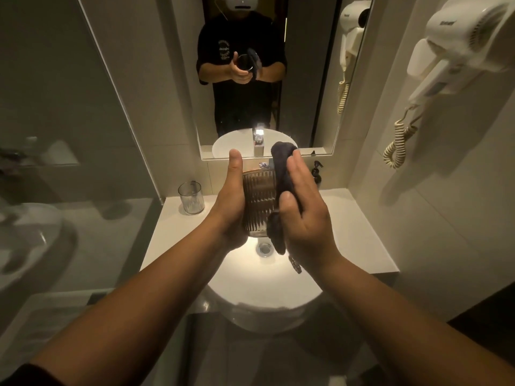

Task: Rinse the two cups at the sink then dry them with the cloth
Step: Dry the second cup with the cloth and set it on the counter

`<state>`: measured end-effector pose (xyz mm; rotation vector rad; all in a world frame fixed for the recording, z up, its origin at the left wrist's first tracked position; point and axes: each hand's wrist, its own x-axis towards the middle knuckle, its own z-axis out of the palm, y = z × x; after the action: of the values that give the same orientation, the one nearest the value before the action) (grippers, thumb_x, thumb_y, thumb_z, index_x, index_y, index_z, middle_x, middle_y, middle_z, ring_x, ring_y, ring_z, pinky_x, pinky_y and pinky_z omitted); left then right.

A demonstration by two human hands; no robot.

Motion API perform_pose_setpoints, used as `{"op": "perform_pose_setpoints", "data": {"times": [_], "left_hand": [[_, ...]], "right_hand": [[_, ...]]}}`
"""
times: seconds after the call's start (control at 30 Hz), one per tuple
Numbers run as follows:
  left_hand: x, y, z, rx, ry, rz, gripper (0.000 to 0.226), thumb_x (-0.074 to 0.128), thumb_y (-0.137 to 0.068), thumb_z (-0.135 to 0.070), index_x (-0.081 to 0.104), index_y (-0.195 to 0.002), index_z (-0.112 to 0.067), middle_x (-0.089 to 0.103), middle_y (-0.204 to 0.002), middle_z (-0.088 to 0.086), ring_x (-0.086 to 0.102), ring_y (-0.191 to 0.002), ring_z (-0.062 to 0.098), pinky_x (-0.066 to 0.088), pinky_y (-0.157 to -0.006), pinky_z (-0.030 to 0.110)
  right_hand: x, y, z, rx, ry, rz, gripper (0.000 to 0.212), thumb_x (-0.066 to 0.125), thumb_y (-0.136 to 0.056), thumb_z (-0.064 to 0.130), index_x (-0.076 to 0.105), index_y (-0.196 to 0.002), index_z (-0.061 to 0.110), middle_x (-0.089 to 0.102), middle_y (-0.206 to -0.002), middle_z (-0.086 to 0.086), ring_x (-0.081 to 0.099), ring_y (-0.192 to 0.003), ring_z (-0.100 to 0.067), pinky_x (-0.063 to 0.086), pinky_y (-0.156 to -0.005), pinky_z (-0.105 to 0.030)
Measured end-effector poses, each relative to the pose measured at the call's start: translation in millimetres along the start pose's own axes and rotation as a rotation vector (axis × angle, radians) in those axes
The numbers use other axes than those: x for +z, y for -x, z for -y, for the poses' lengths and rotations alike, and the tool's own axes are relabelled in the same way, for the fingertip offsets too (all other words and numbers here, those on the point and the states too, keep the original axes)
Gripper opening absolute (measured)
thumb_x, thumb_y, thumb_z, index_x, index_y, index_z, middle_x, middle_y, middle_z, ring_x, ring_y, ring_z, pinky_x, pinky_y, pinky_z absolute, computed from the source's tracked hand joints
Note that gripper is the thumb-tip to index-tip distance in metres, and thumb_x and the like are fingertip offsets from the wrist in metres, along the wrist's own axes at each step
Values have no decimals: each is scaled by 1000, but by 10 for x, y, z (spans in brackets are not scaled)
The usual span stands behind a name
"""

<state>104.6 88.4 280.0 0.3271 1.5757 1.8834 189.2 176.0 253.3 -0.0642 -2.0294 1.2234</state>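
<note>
A ribbed clear glass cup (257, 201) is held upright above the white round sink (267, 277), and my left hand (232, 207) is wrapped around its left side. My right hand (303, 218) presses a dark cloth (281, 176) against the cup's right side; the cloth hangs down past the cup's base. A second ribbed glass cup (191, 197) stands upright on the counter at the back left, apart from both hands. The tap is mostly hidden behind the held cup.
The white counter (354, 232) runs on both sides of the sink. A dark soap pump bottle (316, 172) stands at the back right. A mirror (267, 79) hangs above. A wall hair dryer (457, 51) with a coiled cord sticks out on the right.
</note>
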Motion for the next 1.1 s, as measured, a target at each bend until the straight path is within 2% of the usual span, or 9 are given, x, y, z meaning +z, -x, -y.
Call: {"op": "perform_pose_setpoints", "data": {"times": [0.07, 0.13, 0.2, 0.3, 0.43, 0.57, 0.67, 0.87, 1.1], "left_hand": [[-49, -47, 13, -54, -16, -28, 85, 16, -88, -82, 68, -116, -21, 78, -99, 7, 76, -92, 25, 60, -87, 48], [-137, -86, 39, -148, 45, -49, 87, 19, -87, -85, 68, -117, -19, 79, -101, 11, 76, -91, 30, 59, -88, 53], [-229, -120, 74, -224, 171, -50, 91, 22, -85, -87, 66, -123, -16, 78, -106, 15, 76, -94, 36, 57, -90, 59], [-359, -158, 147, -262, 329, -52, 92, 27, -82, -88, 65, -126, -16, 75, -113, 19, 73, -100, 41, 56, -90, 61], [-364, -151, 226, -249, 411, -71, 74, 45, -85, -79, 62, -125, -19, 72, -117, 19, 67, -108, 43, 53, -95, 61], [-262, -181, 232, -233, 459, -78, 67, 51, -90, -69, 64, -125, -14, 76, -110, 20, 73, -101, 37, 57, -90, 54], [-204, -206, 197, -235, 487, -104, 68, 53, -89, -69, 66, -123, -12, 75, -111, 18, 75, -94, 33, 63, -70, 43], [-247, -160, 251, -282, 467, -189, 67, 58, -87, -68, 61, -124, -13, 70, -116, 19, 68, -104, 38, 61, -82, 49], [-331, -207, 177, -283, 521, -135, 74, 55, -85, -72, 66, -123, -10, 75, -111, 18, 72, -98, 34, 63, -81, 42]], "right_hand": [[-58, -87, -87, 234, -165, 32, 45, 37, -98, 23, 40, -143, 24, 46, -145, 1, 45, -131, -11, 45, -104, -33], [-168, -191, -227, 639, -406, 40, 29, 43, -97, 20, 59, -121, 15, 63, -115, -8, 65, -97, -16, 56, -77, -31], [-276, -208, -373, 1028, -655, -18, 17, 53, -91, 14, 61, -102, 4, 60, -84, -15, 63, -65, -19, 53, -53, -27], [-381, -149, -524, 1143, -708, -130, 14, 58, -85, 9, 63, -96, 2, 57, -73, -12, 59, -59, -20, 50, -52, -26], [-376, -148, -406, 866, -783, -139, 24, 54, -88, 10, 66, -109, 11, 68, -93, -12, 66, -70, -18, 55, -59, -27], [-176, -43, -76, 128, 97, -57, 49, 58, -88, 7, 50, -135, 17, 61, -124, -2, 58, -111, -9, 50, -92, -20], [29, 33, -179, -392, 555, 68, 43, 57, -92, 11, 50, -134, 1, 56, -133, -18, 50, -126, -27, 43, -106, -34], [139, 142, -445, -560, 767, 74, 38, 53, -94, 13, 54, -130, 4, 55, -134, -18, 45, -131, -34, 26, -113, -37], [240, 280, -516, -744, 707, 135, 26, 64, -92, 10, 65, -118, 5, 64, -125, -12, 54, -125, -29, 39, -109, -35]]}}
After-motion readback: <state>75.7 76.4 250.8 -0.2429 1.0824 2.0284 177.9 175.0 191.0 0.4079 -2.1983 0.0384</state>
